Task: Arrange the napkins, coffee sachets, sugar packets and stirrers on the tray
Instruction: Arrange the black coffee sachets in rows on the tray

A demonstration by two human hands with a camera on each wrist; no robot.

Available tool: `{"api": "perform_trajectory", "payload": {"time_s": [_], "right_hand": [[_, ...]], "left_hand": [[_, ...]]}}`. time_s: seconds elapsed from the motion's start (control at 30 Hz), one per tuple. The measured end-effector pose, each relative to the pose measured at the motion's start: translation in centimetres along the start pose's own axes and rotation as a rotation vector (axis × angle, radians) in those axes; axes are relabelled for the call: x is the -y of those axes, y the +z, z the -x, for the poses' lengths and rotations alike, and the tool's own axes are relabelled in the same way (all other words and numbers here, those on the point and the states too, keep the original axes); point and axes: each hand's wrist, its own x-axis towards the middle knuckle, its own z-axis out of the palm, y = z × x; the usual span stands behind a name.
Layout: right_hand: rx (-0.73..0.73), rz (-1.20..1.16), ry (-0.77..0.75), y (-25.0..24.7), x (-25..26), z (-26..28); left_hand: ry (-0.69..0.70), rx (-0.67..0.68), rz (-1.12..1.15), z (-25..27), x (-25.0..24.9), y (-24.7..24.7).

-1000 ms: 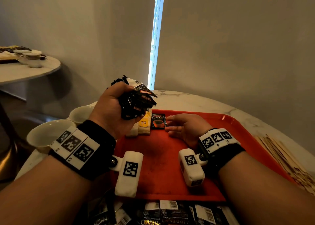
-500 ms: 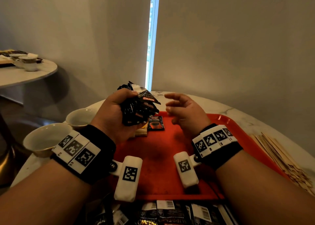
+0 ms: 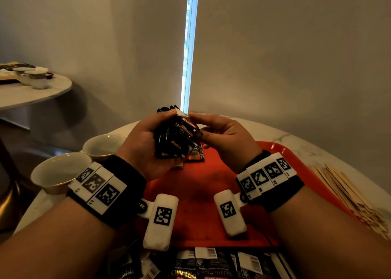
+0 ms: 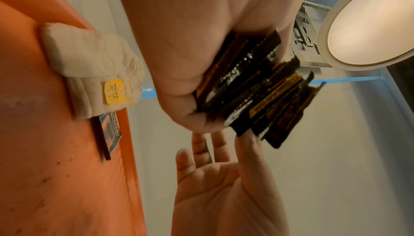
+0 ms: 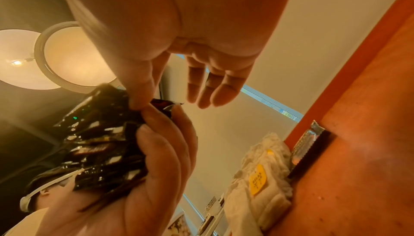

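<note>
My left hand [image 3: 146,145] grips a thick bundle of black coffee sachets [image 3: 175,137] upright above the far left of the red tray [image 3: 201,196]. The right hand [image 3: 222,135] is raised beside the bundle, fingers fairly straight. Its index fingertip touches the top of the front sachet and its thumb lies close to that sachet's edge. In the wrist views the bundle [image 4: 257,98] [image 5: 100,142] fans out. One sachet [image 3: 196,155] [image 4: 110,131] lies on the tray next to folded white napkins [image 4: 89,62] [image 5: 262,174] with a yellow label.
Two empty white cups [image 3: 59,171] [image 3: 103,144] stand left of the tray. Wooden stirrers [image 3: 347,194] lie on the marble table to the right. More sachets [image 3: 211,261] lie at the table's near edge. A second round table [image 3: 31,92] stands at the far left.
The right hand has lifted off the tray, leaving one sachet there, and come up to the bundle. The left hand has shifted the bundle a little right and higher.
</note>
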Motion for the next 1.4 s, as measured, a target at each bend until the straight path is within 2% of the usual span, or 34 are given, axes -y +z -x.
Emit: {"api": "perform_trajectory", "payload": {"time_s": [0.17,0.47,0.63,0.77,0.93,1.07,1.23,1.4], "right_hand": [[-0.031,0.020,-0.042,0.0,-0.2,-0.3],[-0.425,-0.017,0.073,-0.7,-0.8,-0.8],[-0.561,-0.034,0.299,-2.5,-3.0,-1.3],[-0.587,0.073,0.549,-4.4,-5.2,-1.5],[-0.541,0.006,0.767,-5.0,-6.6,-1.2],[-0.521,-0.089,0.804,-4.6,-6.6,-0.7],[-0.421,-0.029,0.819,-4.4,-5.9,-0.3],[-0.383,0.002,0.827,-4.3,-5.5,-0.2]], "left_hand": [[-0.001,-0.022,0.007,-0.1,0.0,0.1],[-0.047,-0.120,-0.041,-0.4,-0.1,-0.4],[-0.033,-0.138,-0.002,-0.5,-0.4,-0.7],[-0.015,-0.137,-0.012,-0.6,-0.5,-0.7],[0.015,-0.147,-0.021,-0.5,-0.6,-0.8],[0.015,-0.159,-0.002,-0.6,-0.6,-0.9],[0.016,-0.176,-0.010,-0.6,-0.5,-0.8],[0.004,-0.192,-0.026,-0.6,-0.5,-0.8]]}}
